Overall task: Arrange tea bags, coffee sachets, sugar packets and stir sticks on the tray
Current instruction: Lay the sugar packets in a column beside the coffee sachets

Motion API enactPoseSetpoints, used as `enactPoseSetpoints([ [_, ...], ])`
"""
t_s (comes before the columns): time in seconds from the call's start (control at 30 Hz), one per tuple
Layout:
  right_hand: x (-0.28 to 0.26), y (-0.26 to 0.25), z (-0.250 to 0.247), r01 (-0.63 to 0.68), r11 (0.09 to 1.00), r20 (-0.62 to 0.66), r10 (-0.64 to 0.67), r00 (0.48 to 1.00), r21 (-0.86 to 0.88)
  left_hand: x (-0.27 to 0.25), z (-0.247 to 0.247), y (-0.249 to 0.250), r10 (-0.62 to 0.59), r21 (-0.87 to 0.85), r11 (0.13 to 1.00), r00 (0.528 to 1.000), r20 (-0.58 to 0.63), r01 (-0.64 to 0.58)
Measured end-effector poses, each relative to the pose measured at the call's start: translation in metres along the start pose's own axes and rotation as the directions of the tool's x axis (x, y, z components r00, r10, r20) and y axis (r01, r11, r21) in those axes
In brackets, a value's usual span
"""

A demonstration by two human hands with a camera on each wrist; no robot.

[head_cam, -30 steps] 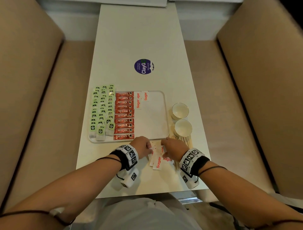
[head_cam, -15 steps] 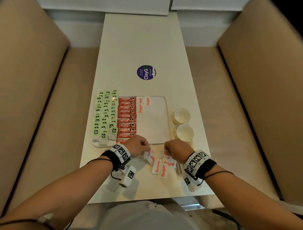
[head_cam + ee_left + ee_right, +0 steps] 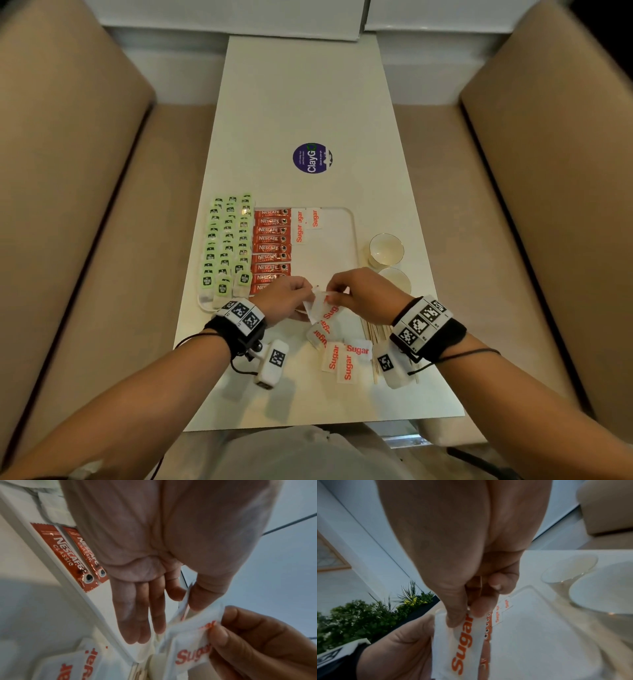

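Observation:
A white tray (image 3: 352,236) holds rows of green tea bags (image 3: 226,246), a column of red coffee sachets (image 3: 272,247) and two sugar packets (image 3: 306,222). Over the tray's near edge both hands hold a small bunch of white sugar packets (image 3: 323,306). My left hand (image 3: 291,298) pinches the bunch between thumb and fingers (image 3: 205,595). My right hand (image 3: 346,291) pinches the top packet (image 3: 465,635) by its upper end. More sugar packets (image 3: 342,358) lie loose on the table near me, with wooden stir sticks (image 3: 375,337) beside them, partly under my right wrist.
Two small white cups (image 3: 386,250) stand right of the tray, the nearer one partly behind my right hand. A round purple sticker (image 3: 312,158) lies on the narrow white table (image 3: 308,85). Beige bench seats flank the table on both sides.
Both hands have risen from the loose pile on the table, holding sugar packets, and moved forward to the tray's near edge.

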State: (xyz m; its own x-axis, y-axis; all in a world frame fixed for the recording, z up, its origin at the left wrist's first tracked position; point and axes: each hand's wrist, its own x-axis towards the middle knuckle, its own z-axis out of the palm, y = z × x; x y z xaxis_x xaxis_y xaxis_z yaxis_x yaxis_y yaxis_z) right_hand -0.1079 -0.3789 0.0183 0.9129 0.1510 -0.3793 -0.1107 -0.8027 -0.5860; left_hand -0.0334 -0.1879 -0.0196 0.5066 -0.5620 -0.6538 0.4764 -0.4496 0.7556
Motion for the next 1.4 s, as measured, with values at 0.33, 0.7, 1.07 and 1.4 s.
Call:
enactPoseSetpoints([
  [0.33,0.026,-0.023,0.002,0.014,0.989,-0.045,-0.007,0.999,0.144,-0.018,-0.010,0.012,-0.046,-0.388,0.911,0.970,0.238,0.138],
  [0.7,0.045,-0.034,-0.004,0.006,0.997,-0.098,0.001,0.995,0.073,-0.017,-0.028,0.003,0.095,-0.125,0.989,0.991,0.098,-0.082],
  [1.07,0.061,-0.022,-0.003,-0.020,0.989,-0.145,0.041,0.988,0.145,-0.006,-0.040,-0.002,0.109,-0.156,0.981,0.992,-0.063,-0.118],
  [1.4,0.072,-0.011,0.017,-0.102,0.932,-0.235,0.192,0.953,0.347,0.008,-0.049,-0.003,0.092,-0.139,0.984,0.985,-0.147,-0.113],
])
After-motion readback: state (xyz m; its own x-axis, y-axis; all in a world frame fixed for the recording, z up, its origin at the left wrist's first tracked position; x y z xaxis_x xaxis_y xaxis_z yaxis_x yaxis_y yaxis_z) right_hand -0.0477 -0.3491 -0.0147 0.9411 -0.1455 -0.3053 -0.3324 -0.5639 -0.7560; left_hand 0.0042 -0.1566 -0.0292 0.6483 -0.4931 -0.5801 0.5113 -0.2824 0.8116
